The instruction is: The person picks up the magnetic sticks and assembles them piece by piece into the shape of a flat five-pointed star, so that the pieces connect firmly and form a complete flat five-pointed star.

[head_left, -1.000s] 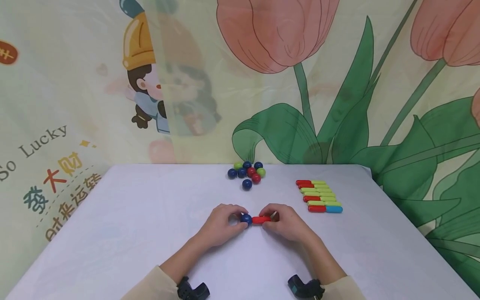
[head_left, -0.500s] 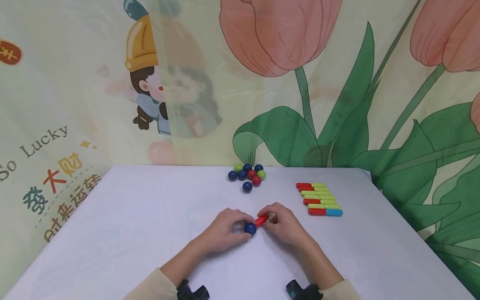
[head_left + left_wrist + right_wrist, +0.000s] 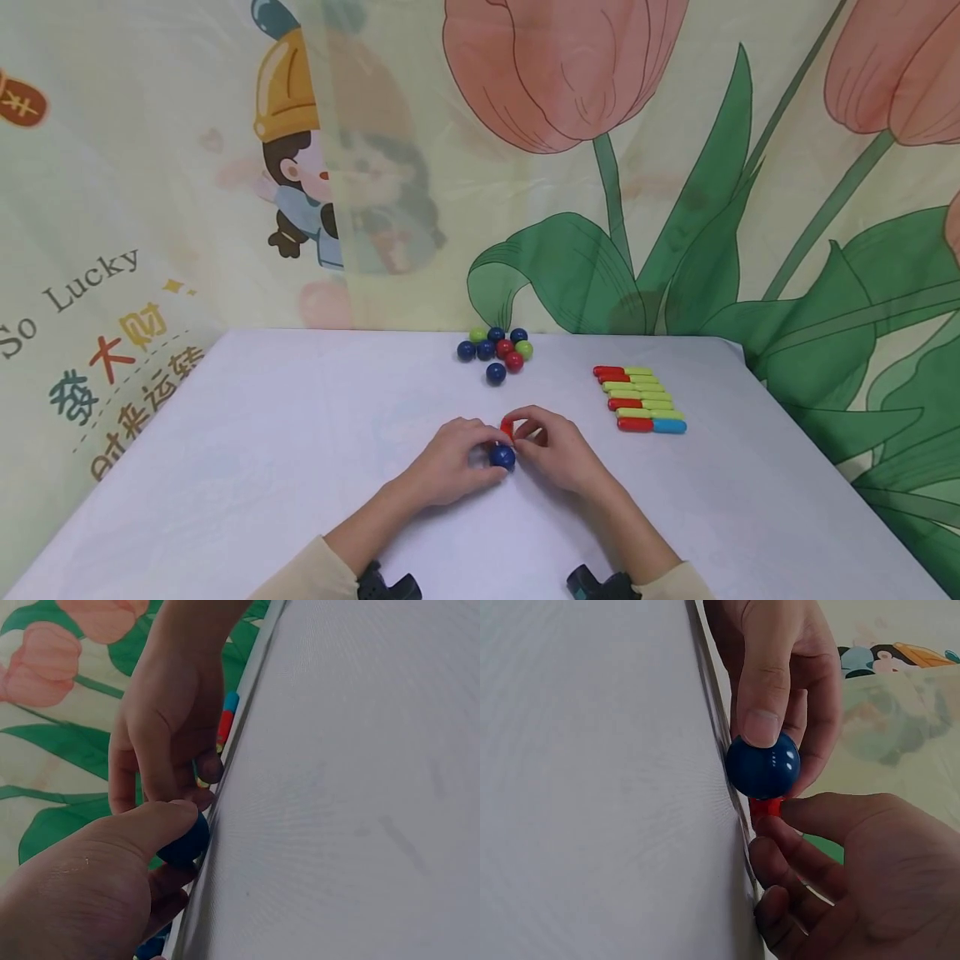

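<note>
In the head view a dark blue ball point(image 3: 502, 456) is pinched between the thumb and fingers of my left hand point(image 3: 456, 462). My right hand point(image 3: 558, 450) pinches a short red rod point(image 3: 507, 428) standing at the ball's far side. The right wrist view shows the blue ball point(image 3: 763, 766) up close, with the red rod point(image 3: 765, 808) against it and partly hidden by the right fingers. The left wrist view has the ball point(image 3: 186, 844) under the left thumb; the rod is hidden there.
A cluster of blue, red and green balls point(image 3: 496, 373) lies near the table's back edge. Right of it, several red, yellow-green and blue rods point(image 3: 651, 425) lie in stacked rows on the white tabletop point(image 3: 315, 417). A printed cloth point(image 3: 555, 183) hangs behind.
The red rod has swung from lying rightward of the blue ball to pointing away behind it. My right hand has moved left with it; the ball has shifted slightly right and nearer.
</note>
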### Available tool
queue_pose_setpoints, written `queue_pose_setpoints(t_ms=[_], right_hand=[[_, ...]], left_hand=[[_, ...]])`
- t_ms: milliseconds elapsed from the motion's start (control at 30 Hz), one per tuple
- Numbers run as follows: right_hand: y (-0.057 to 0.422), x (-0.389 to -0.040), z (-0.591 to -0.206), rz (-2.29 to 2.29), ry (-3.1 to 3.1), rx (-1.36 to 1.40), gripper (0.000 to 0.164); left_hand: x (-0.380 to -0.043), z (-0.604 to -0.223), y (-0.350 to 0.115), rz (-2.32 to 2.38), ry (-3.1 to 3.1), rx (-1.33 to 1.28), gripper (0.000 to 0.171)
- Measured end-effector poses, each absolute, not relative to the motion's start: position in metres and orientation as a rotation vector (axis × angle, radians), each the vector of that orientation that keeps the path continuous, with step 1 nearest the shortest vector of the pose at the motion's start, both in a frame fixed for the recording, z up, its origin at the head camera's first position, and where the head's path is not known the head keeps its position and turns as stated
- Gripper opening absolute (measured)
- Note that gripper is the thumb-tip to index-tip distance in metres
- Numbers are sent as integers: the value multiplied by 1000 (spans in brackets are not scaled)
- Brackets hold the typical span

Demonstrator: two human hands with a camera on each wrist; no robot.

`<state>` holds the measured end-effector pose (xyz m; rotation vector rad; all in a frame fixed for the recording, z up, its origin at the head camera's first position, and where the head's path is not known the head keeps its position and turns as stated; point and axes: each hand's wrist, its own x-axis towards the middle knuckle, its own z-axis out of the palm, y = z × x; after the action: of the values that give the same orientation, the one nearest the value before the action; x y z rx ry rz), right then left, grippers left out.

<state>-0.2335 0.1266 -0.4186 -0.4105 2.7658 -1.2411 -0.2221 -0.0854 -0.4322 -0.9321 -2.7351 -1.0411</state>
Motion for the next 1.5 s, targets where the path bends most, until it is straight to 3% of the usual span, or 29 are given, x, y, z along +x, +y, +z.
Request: queue_pose_setpoints(t_ms=[567,900,1500], right_hand=[[123,-230,-419,-1324,2667,-414,37],[129,-229,-408,-1348,2678,-355,31],[215,-237,-384,-1138,2992,-138,31]], left_hand=[[-223,-433,-81,-950,-2750,-913,39],[-222,-431,-81,-971,-2752,-812,34],[-220,-432,-82,-963,-2740,-468,35]])
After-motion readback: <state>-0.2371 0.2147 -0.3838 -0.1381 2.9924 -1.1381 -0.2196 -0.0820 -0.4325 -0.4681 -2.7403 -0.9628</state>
